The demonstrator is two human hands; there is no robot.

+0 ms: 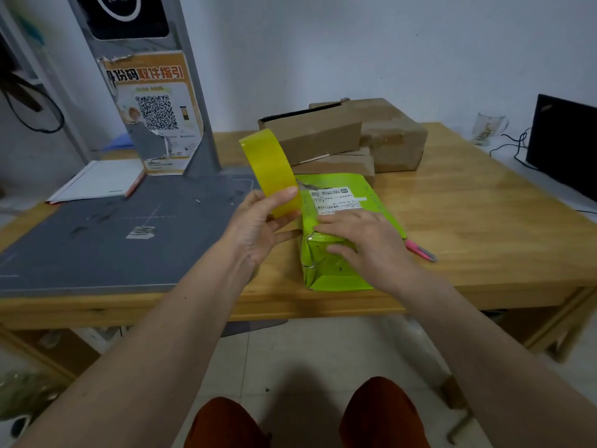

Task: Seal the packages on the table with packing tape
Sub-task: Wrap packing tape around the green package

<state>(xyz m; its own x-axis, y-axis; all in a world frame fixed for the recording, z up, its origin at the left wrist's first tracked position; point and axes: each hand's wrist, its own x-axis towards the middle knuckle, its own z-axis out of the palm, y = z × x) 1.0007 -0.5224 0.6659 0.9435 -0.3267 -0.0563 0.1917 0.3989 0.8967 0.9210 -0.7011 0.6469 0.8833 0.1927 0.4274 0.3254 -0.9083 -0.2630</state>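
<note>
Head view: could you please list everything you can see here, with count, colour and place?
tape roll: 1, yellow, held up left of the green package
green package: 1, lime, table's near edge
boxes: 3 or so, brown, stacked behind the package
cutter: 1, pink, right of the package
mat: 1, grey, table's left side
stand: 1, grey with an orange QR poster, on the mat
booklet: 1, white, far left
cup: 1, clear, far right
monitor: 1, black, right edge
table: 1, wooden
left hand: grips the tape roll
right hand: rests flat on the green package

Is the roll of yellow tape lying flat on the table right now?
No, the left hand grips the yellow tape roll and holds it up on edge above the wooden table, beside the green package.
</note>
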